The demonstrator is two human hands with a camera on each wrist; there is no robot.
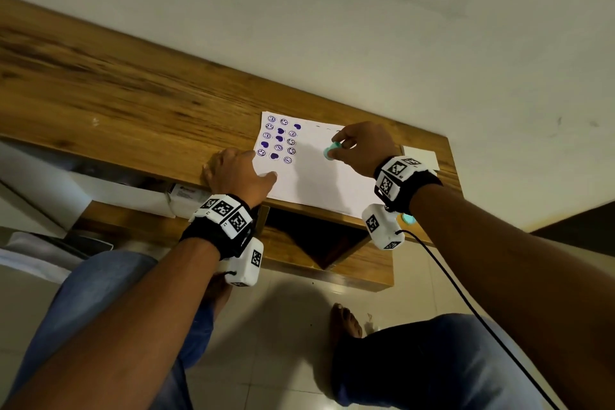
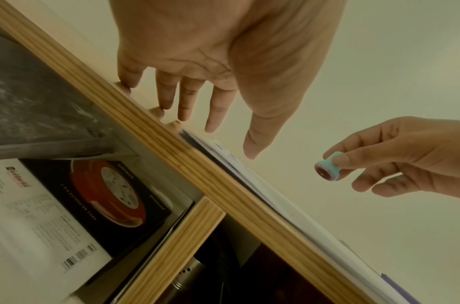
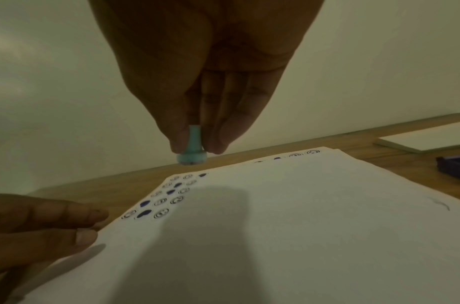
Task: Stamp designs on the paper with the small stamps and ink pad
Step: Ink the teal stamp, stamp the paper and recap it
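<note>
The small stamp (image 1: 331, 150), a teal one, is pinched by its narrow stem between the thumb and fingertips of the right hand (image 1: 362, 146) and hangs above the bare middle of the paper (image 1: 319, 183), its inked face turned down and clear of the sheet, likely so the next print lands beside the columns of purple prints (image 1: 279, 140). The left hand (image 1: 238, 173) lies flat, fingers straight, on the paper's near left corner at the table (image 1: 133, 103) edge, apparently to keep the sheet from sliding. The ink pad (image 3: 455, 167) sits well off to the right.
</note>
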